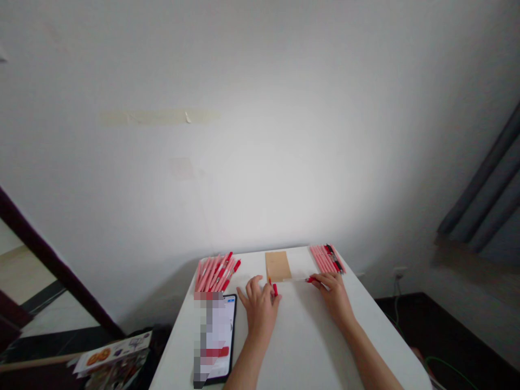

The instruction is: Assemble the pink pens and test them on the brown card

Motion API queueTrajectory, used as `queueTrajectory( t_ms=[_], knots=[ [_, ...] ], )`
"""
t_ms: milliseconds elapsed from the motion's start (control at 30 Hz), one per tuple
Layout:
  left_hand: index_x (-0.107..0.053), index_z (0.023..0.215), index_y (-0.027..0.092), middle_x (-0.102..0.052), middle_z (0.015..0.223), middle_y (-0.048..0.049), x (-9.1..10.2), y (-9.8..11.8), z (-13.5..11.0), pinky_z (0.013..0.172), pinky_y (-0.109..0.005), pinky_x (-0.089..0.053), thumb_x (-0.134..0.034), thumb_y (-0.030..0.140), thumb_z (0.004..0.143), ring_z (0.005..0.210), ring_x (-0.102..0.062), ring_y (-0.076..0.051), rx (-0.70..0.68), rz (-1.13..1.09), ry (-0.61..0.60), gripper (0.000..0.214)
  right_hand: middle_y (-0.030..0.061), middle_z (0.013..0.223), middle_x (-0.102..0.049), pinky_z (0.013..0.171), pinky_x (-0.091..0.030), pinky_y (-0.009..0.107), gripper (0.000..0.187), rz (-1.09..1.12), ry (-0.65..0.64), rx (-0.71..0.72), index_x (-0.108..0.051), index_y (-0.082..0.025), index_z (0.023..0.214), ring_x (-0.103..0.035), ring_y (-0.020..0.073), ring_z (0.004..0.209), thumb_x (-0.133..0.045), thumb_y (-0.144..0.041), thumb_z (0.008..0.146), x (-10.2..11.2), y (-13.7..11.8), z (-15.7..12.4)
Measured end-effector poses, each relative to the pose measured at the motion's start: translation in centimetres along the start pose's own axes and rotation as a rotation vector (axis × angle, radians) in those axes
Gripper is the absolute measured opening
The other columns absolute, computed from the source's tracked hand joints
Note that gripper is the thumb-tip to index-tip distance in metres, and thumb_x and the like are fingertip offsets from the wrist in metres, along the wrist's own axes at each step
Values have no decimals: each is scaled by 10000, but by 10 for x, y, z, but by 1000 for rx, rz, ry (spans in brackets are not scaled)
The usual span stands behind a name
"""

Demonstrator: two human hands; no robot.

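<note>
My left hand (259, 306) rests on the white table (300, 346) with its fingers curled round a small red pen part (275, 289). My right hand (333, 292) lies further right, fingers pinched on a red-tipped pen piece (310, 279) at the near edge of a clear packet with a brown card (278, 265). A heap of pink and red pens (215, 272) lies at the table's far left. Another row of pink pens (327, 258) lies at the far right, just beyond my right hand.
A phone (215, 338) lies screen-up on the table left of my left hand. A white wall stands close behind the table. Boxes sit on the floor at lower left, grey curtains hang at right, and a cable runs along the floor.
</note>
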State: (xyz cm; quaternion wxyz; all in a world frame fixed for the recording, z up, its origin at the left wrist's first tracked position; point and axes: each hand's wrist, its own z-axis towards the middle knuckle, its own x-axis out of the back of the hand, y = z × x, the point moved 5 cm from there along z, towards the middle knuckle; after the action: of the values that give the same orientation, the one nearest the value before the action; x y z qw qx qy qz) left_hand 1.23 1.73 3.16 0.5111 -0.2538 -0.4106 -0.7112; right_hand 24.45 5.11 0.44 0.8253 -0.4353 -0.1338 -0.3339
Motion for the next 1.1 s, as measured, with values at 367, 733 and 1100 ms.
queueTrajectory(
  t_ms=[367,733,1100],
  knots=[
    [-640,804,239,-528,1194,-55,3,0,0,1051,-676,-201,-679,275,706,1183,-428,-276,4,-14,20,112,79,890,-715,837,-452,404,429,-6,11,10,-749,-272,888,-567,259,917,-466,-592,859,-1,2,0],
    [-685,945,336,-553,1200,-34,5,7,2,1083,-642,-200,-708,260,699,1178,-455,-255,-56,-176,-19,259,75,877,-715,856,-433,415,355,55,-81,59,-745,-278,885,-557,258,917,-499,-532,865,-4,-9,1],
    [-702,784,314,-592,1149,-11,9,8,3,1089,-649,-189,-648,275,766,1156,-469,-243,-76,-148,32,69,51,827,-704,846,-416,373,302,63,-200,97,-743,-277,900,-554,231,904,-528,-486,864,-11,-18,-1]
  ],
)
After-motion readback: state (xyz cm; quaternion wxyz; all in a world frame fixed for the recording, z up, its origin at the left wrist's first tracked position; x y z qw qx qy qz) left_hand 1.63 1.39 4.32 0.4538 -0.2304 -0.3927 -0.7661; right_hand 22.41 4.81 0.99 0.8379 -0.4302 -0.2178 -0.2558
